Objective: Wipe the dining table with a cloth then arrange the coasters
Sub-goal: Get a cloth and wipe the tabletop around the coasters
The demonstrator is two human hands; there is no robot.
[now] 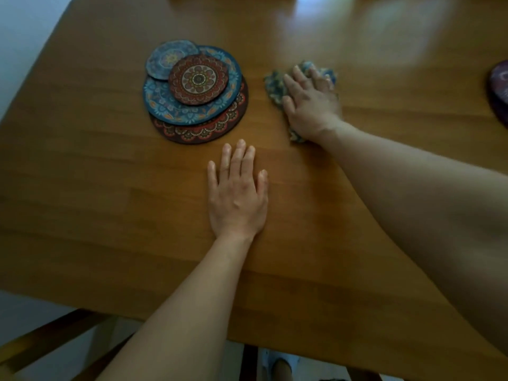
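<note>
Right hand (310, 105) presses flat on the soft, light cloth (275, 86); likely best bunched under the palm. Left hand (236, 196) rests flat, fingers straight, 4 stacked coasters (192, 92) just ahead.

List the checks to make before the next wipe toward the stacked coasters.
1. Cloth under the right hand, pressed on the table: ok.
2. Left hand flat on the wood, apart from the cloth: ok.
3. Path leftward free: not ok; the coaster stack lies there, not touching the cloth.
4. Stack arranged: not ok; its pieces overlap off-centre.
5. Wood under the stack wiped: cannot tell.
6. Round mat at the right edge: cut off by the frame, cannot tell.
</note>
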